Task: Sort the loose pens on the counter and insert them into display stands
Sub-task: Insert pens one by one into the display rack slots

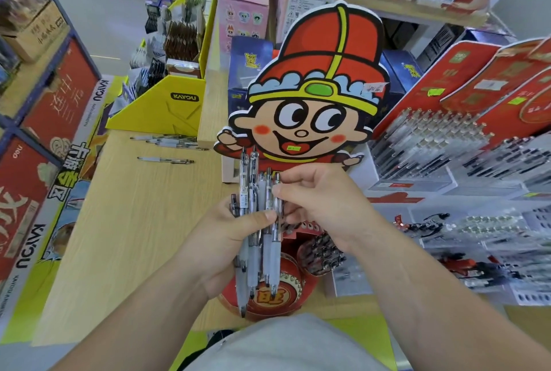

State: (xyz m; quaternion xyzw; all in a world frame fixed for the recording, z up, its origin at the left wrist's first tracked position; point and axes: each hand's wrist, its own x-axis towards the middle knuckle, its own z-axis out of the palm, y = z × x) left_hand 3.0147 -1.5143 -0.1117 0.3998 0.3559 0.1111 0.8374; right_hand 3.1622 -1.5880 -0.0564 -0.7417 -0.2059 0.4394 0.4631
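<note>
Above wooden counter (134, 221), left hand (226, 236) grips pens (259, 221) (bundled); right hand (316, 203) pinches one.

Both bare forearms rise from the lower corners of the frame and meet at centre. The left hand (229, 239) is curled in a fist-like grip around a bundle of pens (259, 221), its thumb pressed across the front of them. The right hand (322, 203) comes in from the right, wrist bent, its thumb and fingertips pinching one pen near the top of the bundle.
</note>
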